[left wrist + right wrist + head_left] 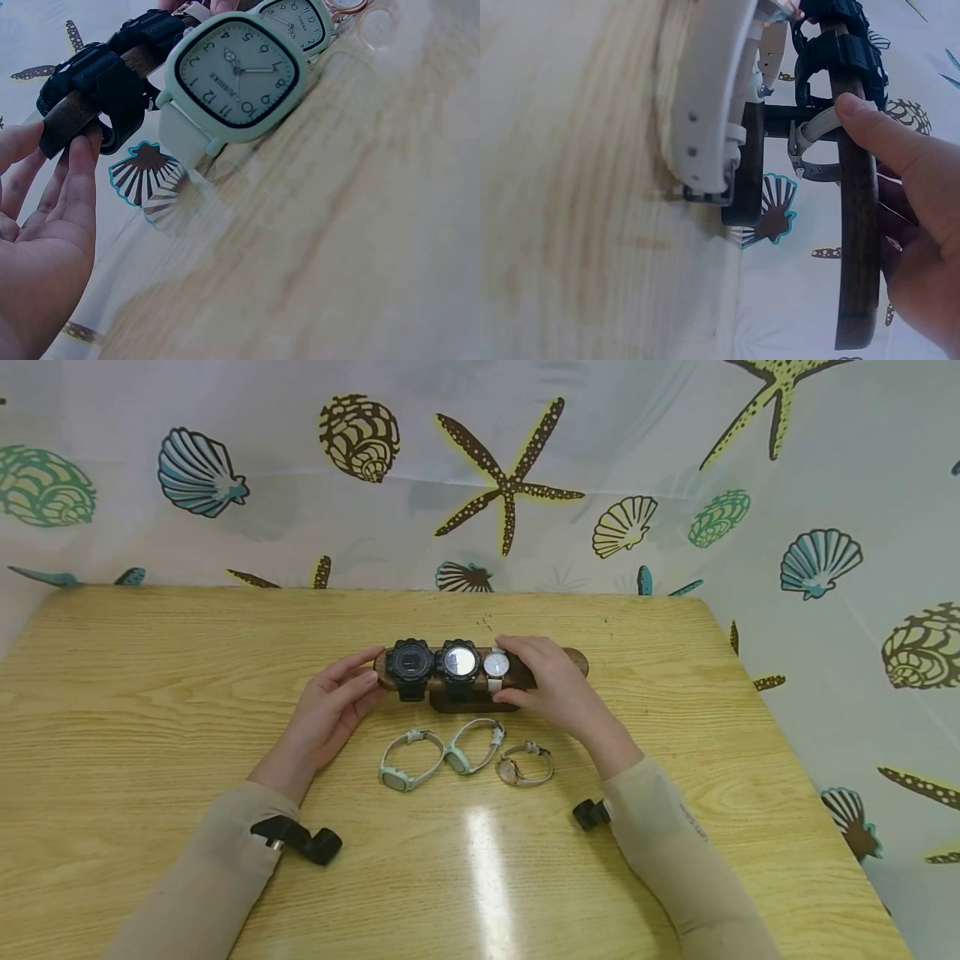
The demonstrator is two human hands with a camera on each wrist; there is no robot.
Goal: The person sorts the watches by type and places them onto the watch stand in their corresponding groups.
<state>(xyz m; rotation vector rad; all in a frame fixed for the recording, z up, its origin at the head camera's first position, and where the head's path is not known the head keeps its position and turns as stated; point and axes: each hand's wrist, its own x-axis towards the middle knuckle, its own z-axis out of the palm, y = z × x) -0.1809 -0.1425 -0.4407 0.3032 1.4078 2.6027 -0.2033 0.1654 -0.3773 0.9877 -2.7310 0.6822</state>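
With forearms [202, 877] angled inward over the table [150, 710], the bar [576, 661] is pinched at its left end by the left hand [321, 712], and the white watch [496, 665], on the bar beside two black watches [412, 662], is gripped by the right hand [564, 687].

In the head view, the right hand [553, 683] hides part of the wooden bar [578, 662], the lettering [693, 822] on the right sleeve [660, 860] is too small to read, and the bright dial [460, 661] of the central black watch [459, 663] is unreadable. In the left wrist view, the left edge crops the left hand [49, 240], the top edge a rose-gold watch [346, 6]. In the right wrist view, the right thumb [877, 133] covers part of the white-strapped watch [820, 124].
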